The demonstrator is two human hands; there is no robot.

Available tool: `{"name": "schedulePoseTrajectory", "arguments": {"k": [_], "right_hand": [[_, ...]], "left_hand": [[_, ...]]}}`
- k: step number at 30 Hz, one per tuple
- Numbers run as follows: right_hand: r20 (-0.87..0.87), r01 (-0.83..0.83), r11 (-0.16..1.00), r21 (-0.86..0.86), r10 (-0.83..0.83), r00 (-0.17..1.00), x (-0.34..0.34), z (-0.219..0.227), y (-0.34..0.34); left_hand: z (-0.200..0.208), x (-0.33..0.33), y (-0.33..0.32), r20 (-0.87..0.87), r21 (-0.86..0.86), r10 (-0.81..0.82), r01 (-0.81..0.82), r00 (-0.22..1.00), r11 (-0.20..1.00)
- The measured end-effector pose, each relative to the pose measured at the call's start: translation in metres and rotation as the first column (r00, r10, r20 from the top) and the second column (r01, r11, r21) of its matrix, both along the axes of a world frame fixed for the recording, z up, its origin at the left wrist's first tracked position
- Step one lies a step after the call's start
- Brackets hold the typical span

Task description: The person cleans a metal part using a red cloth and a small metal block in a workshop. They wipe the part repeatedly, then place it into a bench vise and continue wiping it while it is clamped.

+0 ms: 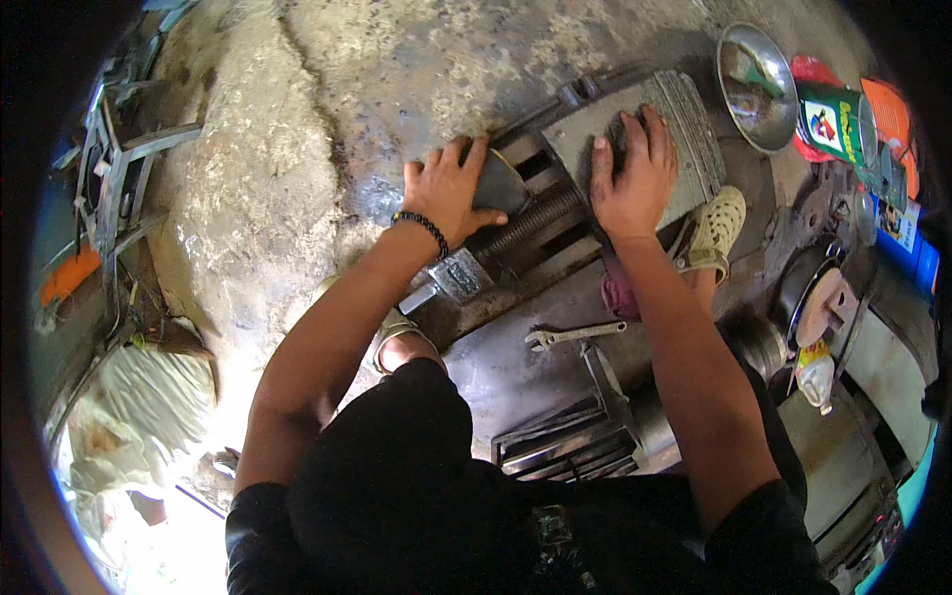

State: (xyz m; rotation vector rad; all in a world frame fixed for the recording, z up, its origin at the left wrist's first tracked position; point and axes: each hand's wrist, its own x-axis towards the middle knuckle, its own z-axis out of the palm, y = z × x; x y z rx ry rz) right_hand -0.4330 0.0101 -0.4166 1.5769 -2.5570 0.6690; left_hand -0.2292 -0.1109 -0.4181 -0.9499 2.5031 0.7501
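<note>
A heavy, greasy machine vise (650, 149) lies on the ground in front of me, its long threaded screw (531, 226) exposed between two rails. My left hand (448, 190) rests spread over the left end part, with the thumb apart beside a dark, smooth plate (503, 185). The undersides of those fingers are hidden. Flat on the wide block at the right end lies my right hand (635, 178), fingers stretched out. A square-ended block with a metal stub (458, 278) sticks out near my left wrist. Below the vise lies an adjustable wrench (575, 335).
My feet in pale clogs (716, 233) stand either side of the vise. To the right are a metal bowl (757, 89), a green container (833, 121) and a plastic bottle (815, 377). A metal frame (124, 154) stands left; a slatted metal piece (565, 441) lies near me.
</note>
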Motion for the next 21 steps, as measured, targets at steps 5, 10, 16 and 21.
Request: {"name": "schedulePoseTrajectory", "arguments": {"k": [5, 10, 16, 21], "right_hand": [[0.022, -0.011, 1.000, -0.013, 0.011, 1.000, 0.001, -0.002, 0.003], [0.001, 0.004, 1.000, -0.003, -0.004, 1.000, 0.000, -0.002, 0.002], [-0.010, -0.025, 1.000, -0.012, 0.024, 1.000, 0.000, -0.001, 0.002], [-0.003, 0.000, 1.000, -0.024, 0.000, 1.000, -0.001, -0.001, 0.000]], "left_hand": [[-0.008, -0.012, -0.006, -0.096, -0.008, 0.025, -0.025, 0.995, 1.000], [0.008, -0.013, -0.014, 0.192, 0.046, -0.076, 0.069, 0.978, 0.997], [0.005, -0.025, -0.014, 0.014, 0.013, -0.100, 0.100, 0.995, 0.995], [0.003, -0.017, -0.019, 0.015, 0.102, -0.088, 0.086, 0.996, 0.991]]}}
